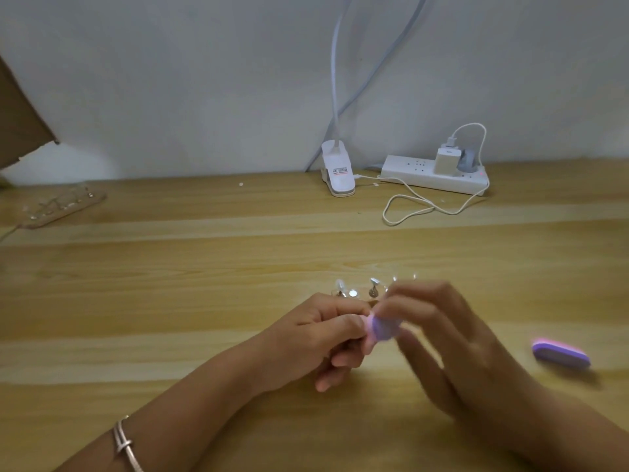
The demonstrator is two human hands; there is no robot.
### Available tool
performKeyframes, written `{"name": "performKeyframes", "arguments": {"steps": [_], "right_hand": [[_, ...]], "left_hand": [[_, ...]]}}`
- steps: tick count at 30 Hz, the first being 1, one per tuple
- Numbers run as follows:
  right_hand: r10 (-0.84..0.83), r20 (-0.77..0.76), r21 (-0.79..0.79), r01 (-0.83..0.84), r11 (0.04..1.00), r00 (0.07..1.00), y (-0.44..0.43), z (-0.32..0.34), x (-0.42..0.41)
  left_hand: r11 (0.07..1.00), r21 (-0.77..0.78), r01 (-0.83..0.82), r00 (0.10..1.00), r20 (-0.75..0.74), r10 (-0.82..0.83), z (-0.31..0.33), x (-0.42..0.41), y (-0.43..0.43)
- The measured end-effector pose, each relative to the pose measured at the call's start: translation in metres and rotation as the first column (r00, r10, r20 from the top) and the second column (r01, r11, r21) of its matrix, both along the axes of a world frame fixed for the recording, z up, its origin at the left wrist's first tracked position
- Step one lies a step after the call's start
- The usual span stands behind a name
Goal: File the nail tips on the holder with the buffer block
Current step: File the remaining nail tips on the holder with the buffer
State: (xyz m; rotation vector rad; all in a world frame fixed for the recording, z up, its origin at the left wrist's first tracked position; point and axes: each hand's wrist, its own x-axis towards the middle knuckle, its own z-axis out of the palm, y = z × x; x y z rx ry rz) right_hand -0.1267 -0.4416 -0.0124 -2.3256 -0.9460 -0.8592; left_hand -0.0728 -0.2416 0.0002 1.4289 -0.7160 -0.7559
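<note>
Clearance was widest outward of the left hand [326, 335]: bare wooden table [204, 267] ran from its knuckles to the frame edge and forward to the wall [204, 80]. Outward of the right hand [456, 349], a second buffer block [561, 354] lay flat on the table, well apart from the fingers. The table's far edge met the wall; its near edge was out of view.

The two hands met at their fingertips. The buffer block [382, 330], purple with a pink layer, sat between them. The right hand, blurred, had its fingers bent over the top of the block and its thumb under it, gripping it. The left hand was curled, thumb tip pressed against the forefinger just beside the block's end; what it pinched could not be told. A bracelet [125, 444] circled the left wrist.

The holder [354, 294], clear, stood on the table just beyond the fingertips of both hands and was partly hidden by them. It carried metal-headed stands [373, 287] and clear nail tips [339, 286], too faint to count. Far forward and outward of the left hand lay a clear tray [61, 206], blurred, its contents unreadable. Forward of the right hand, near the wall, stood a clip lamp [337, 173] and a power strip [408, 173] with a charger [446, 161] plugged in, and a looped white cable [408, 207].
</note>
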Motion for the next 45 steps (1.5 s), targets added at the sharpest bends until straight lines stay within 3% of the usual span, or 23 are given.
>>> {"name": "performKeyframes", "arguments": {"steps": [2, 4, 7, 10, 12, 14, 17, 20, 23, 25, 28, 31, 34, 36, 38, 40, 42, 45], "right_hand": [[0.01, 0.042, -0.122, -0.005, 0.993, 0.999, -0.001, -0.004, -0.002], [-0.089, 0.044, -0.145, 0.095, 0.985, 0.995, -0.016, -0.003, 0.007], [-0.179, -0.008, -0.007, 0.179, 0.984, 0.984, -0.029, 0.003, 0.013], [-0.027, -0.008, 0.087, 0.027, 0.996, 1.0, -0.01, 0.0, -0.001], [0.047, 0.056, -0.046, -0.044, 0.998, 0.997, -0.002, -0.004, -0.006], [0.013, 0.074, -0.157, -0.002, 0.988, 0.997, -0.008, -0.004, 0.002], [-0.174, 0.008, -0.055, 0.175, 0.983, 0.985, -0.024, 0.003, 0.016], [-0.092, -0.029, 0.085, 0.094, 0.992, 0.995, -0.015, 0.002, 0.008], [0.02, 0.113, -0.116, -0.006, 0.993, 0.993, 0.0, -0.004, -0.002], [-0.008, 0.157, -0.197, 0.039, 0.98, 0.988, -0.009, -0.001, 0.005], [-0.156, 0.094, -0.051, 0.161, 0.986, 0.983, -0.024, 0.005, 0.015], [-0.095, 0.051, 0.081, 0.09, 0.993, 0.994, -0.015, 0.002, 0.007], [0.024, 0.112, -0.084, -0.015, 0.996, 0.993, -0.003, -0.005, 0.0], [-0.026, 0.138, -0.181, 0.051, 0.982, 0.99, -0.009, -0.004, 0.006], [-0.15, 0.135, -0.161, 0.171, 0.972, 0.979, -0.021, 0.0, 0.016], [-0.227, 0.061, -0.035, 0.229, 0.973, 0.972, -0.029, 0.002, 0.019], [-0.185, -0.02, 0.074, 0.186, 0.98, 0.982, -0.024, 0.002, 0.014], [-0.053, -0.006, -0.016, 0.053, 0.998, 0.999, -0.009, -0.002, 0.003]], "left_hand": [[1.0, -0.014, 0.02, 0.999, -0.025, -0.02, 0.001, 0.0, 0.001], [0.999, -0.005, 0.033, 0.999, -0.034, -0.033, 0.002, 0.0, 0.002], [0.999, 0.034, 0.026, 1.0, 0.008, -0.026, 0.003, -0.001, 0.002], [0.999, 0.041, 0.017, 1.0, -0.012, -0.017, 0.001, 0.0, 0.001], [0.999, 0.039, 0.017, 0.999, -0.042, -0.016, -0.001, 0.001, 0.0], [1.0, 0.024, -0.002, 0.999, -0.046, 0.003, -0.001, 0.001, 0.001], [1.0, 0.018, -0.002, 1.0, -0.015, 0.003, 0.0, 0.001, 0.0], [1.0, 0.027, -0.008, 1.0, -0.005, 0.008, 0.0, 0.001, -0.002], [1.0, 0.026, 0.005, 1.0, -0.027, -0.004, -0.002, 0.001, 0.0], [1.0, 0.011, 0.001, 0.998, -0.066, 0.0, -0.001, 0.002, 0.002], [1.0, 0.007, 0.018, 0.997, -0.073, -0.017, 0.001, 0.002, 0.002], [1.0, 0.016, 0.024, 0.997, -0.071, -0.023, 0.0, 0.001, 0.0], [1.0, 0.014, 0.023, 0.999, -0.05, -0.022, -0.001, 0.001, 0.001], [1.0, 0.0, 0.013, 0.998, -0.054, -0.013, -0.001, 0.001, 0.002], [1.0, -0.01, 0.018, 0.999, -0.046, -0.019, -0.001, 0.001, 0.002], [1.0, 0.021, 0.007, 1.0, 0.022, -0.007, -0.002, 0.0, 0.001], [0.998, 0.045, -0.045, 0.995, 0.089, 0.041, -0.004, 0.0, -0.001], [0.993, 0.016, -0.116, 0.984, 0.135, 0.113, -0.007, 0.001, -0.001]]}}
